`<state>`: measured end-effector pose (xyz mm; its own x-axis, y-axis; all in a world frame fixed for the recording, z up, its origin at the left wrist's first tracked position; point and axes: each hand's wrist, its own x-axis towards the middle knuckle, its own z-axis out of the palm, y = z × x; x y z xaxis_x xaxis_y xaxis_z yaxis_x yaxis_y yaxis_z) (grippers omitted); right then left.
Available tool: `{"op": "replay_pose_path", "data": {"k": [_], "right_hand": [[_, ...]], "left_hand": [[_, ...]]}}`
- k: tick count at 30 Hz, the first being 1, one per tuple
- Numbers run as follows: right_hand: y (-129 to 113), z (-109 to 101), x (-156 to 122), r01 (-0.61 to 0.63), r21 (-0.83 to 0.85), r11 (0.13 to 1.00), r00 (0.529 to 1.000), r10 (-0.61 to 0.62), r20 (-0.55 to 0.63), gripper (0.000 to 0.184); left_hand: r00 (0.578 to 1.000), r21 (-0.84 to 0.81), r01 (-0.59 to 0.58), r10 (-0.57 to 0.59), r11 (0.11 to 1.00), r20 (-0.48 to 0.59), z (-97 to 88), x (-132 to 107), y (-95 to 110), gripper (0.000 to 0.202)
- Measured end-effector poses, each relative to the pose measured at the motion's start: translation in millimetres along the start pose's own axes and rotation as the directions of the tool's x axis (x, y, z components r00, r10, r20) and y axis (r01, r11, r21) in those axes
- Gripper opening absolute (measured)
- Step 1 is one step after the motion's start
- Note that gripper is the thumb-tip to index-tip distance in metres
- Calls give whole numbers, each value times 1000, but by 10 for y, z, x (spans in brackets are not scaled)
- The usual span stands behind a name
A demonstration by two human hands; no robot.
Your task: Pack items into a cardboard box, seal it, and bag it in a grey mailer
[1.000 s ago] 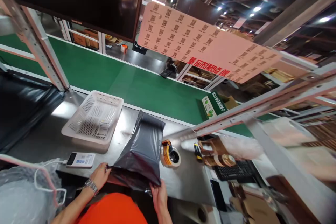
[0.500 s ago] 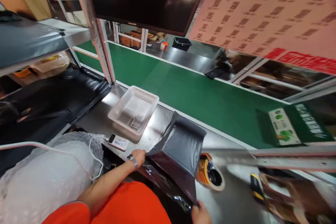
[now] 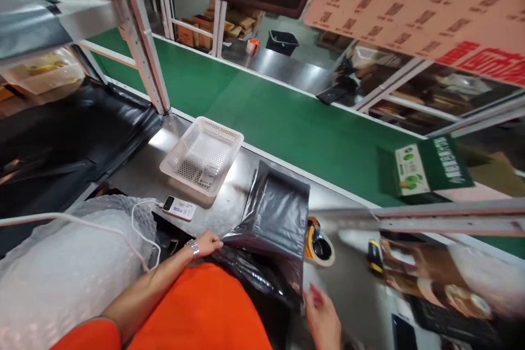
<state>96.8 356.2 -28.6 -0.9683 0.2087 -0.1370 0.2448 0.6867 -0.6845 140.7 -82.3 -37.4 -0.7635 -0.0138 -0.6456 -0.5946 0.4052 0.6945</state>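
Note:
A black plastic mailing bag (image 3: 281,210) lies on the metal bench in front of me, its near side hanging over the edge towards my lap. The upper part bulges in a box-like shape, but what is inside is hidden. My left hand (image 3: 208,242), with a metal watch at its wrist, pinches the bag's near left corner. At the near right corner is my right hand (image 3: 323,317), its fingers curled against the bag's edge and slightly blurred. Just right of the bag stands an orange tape dispenser (image 3: 312,246) with a roll of tape.
A white perforated basket (image 3: 180,175) and a small cabled device (image 3: 179,208) sit to the left. Bubble wrap (image 3: 74,268) bulges at lower left. Beyond the bench runs a green conveyor (image 3: 279,120) carrying a green box (image 3: 430,167). A yellow-black cutter (image 3: 374,257) lies right.
My view has tilted downward and shifted slightly right. Both hands remain at the bag's near corners; the fingers of my right hand have shifted and show more. The bag is a little flatter.

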Motion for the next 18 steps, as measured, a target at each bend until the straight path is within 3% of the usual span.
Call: {"op": "replay_pose_path", "data": {"k": [3, 4, 6, 8, 11, 18], "right_hand": [[-660, 408, -262, 253, 199, 947, 955, -277, 105, 43], [-862, 612, -352, 325, 271, 906, 907, -380, 183, 40], [-1181, 1040, -508, 410, 390, 825, 762, -545, 351, 37], [-1357, 1406, -616, 435, 426, 793, 696, -596, 400, 39], [-1403, 1717, -701, 385, 407, 829, 719, -545, 430, 39], [-1341, 1863, -826, 240, 421, 875, 814, -418, 404, 34]], "left_hand": [[997, -147, 24, -13, 989, 75, -61, -26, -10, 57], [995, -198, 40, -20, 979, 100, -65, -41, -6, 57], [989, -294, 76, -34, 953, 145, -57, -70, 5, 57], [984, -366, 104, -43, 925, 172, -46, -84, 15, 56], [984, -421, 117, -47, 900, 172, -45, -70, 20, 55], [981, -388, 99, -24, 917, 192, -96, -5, -22, 48]]}}
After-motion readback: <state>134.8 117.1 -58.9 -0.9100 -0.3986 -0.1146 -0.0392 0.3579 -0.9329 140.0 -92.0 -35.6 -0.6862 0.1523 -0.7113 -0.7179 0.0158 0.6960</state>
